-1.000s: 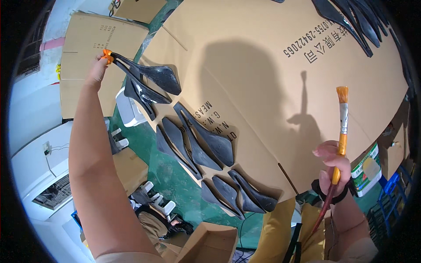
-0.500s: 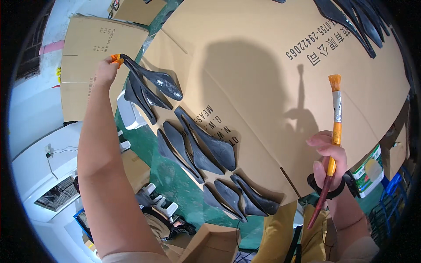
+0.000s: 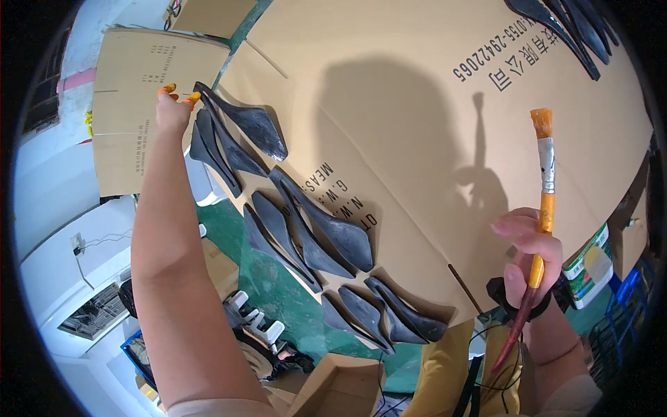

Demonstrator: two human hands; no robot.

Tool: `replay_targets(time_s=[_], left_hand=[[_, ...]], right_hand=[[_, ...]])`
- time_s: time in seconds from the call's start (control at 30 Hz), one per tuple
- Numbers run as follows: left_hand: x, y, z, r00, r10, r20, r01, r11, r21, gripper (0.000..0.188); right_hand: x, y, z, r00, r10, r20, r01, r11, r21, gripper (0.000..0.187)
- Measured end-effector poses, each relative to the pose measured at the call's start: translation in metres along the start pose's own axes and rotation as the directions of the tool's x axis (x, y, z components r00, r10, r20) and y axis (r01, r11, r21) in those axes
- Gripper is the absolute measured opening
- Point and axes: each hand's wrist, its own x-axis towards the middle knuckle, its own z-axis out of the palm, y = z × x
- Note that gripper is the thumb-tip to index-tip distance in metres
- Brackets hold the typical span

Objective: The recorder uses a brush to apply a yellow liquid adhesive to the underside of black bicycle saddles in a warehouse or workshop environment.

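My left hand (image 3: 175, 108) reaches to the far left edge of the cardboard. Its orange-tipped fingers are spread, and one of them is close to the narrow tip of a black curved, blade-like piece (image 3: 256, 126). Whether that finger still touches the piece I cannot tell. My right hand (image 3: 531, 254) is closed round the handle of a paintbrush (image 3: 547, 167), held upright with its orange-stained bristles up. Several more black curved pieces (image 3: 351, 243) lie in groups along the left and near edge, some with glossy patches.
A large cardboard sheet (image 3: 403, 35) forms the work surface. More black pieces (image 3: 580, 35) lie at its far right corner. A green and white container (image 3: 589, 267) stands beyond the right edge. An open cardboard box (image 3: 337, 389) and white plastic stools (image 3: 260, 326) are on the green floor.
My left fingers, closed on the tip of the black piece before, have parted, and the piece now lies on the cardboard. The paintbrush has shifted slightly right.
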Motion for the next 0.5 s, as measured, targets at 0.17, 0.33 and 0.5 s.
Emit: replay_targets(time_s=[0.17, 0.33, 0.5], left_hand=[[-0.005, 0.011, -0.009, 0.997, 0.070, 0.025, -0.070, 0.997, 0.016, 0.040], [-0.007, 0.018, -0.011, 0.990, 0.055, 0.132, -0.059, 0.998, 0.027, 0.035], [-0.006, 0.010, -0.003, 0.998, -0.007, 0.059, 0.004, 0.998, 0.062, 0.035]], right_hand=[[-0.004, -0.001, 0.000, 1.000, 0.019, 0.022, -0.020, 1.000, 0.013, 0.028], [-0.003, 0.000, 0.002, 0.999, 0.016, 0.029, -0.017, 1.000, 0.014, 0.028], [-0.008, 0.001, 0.004, 0.999, 0.024, 0.032, -0.025, 0.999, 0.025, 0.028]])
